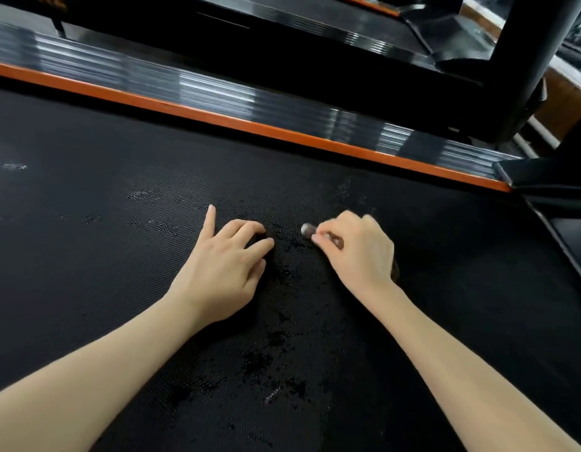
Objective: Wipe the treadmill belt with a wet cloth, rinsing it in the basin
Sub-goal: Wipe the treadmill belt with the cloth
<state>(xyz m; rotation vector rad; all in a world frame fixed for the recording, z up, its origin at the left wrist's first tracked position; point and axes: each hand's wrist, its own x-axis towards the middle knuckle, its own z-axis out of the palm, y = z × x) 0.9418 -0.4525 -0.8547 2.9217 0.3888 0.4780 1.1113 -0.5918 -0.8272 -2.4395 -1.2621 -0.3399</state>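
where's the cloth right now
In the head view, the brownish cloth is bunched in the right hand, on the treadmill belt near its middle, just right of the left hand.

Head view: no text, label, brand, number or sign can be read; treadmill belt (119,256) shows only plain black texture; orange strip (217,117) along its edge carries no lettering; ribbed side rail (184,89) shows blurred glare only.
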